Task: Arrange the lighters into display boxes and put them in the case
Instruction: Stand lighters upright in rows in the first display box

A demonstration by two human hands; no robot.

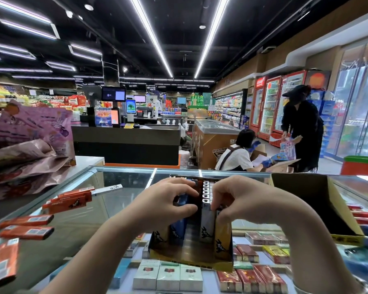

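A brown and yellow display box (189, 256) stands on the glass case top (106, 200), with upright lighters in it: a white row (206, 200) in the middle and blue ones (179, 225) at the left. My left hand (164, 200) is closed on the blue lighters at the box's left side. My right hand (240, 198) pinches the tops of the lighters at the right, beside a gold one (222, 238). Several loose orange lighters (26, 227) lie on the glass at the left.
A second, empty display box (319, 204) lies tilted at the right, with more lighters (363, 215) beyond it. Cigarette packs (168, 276) show under the glass. Purple bags (28, 145) pile at the left. Two people are by the freezer (212, 136) behind the case.
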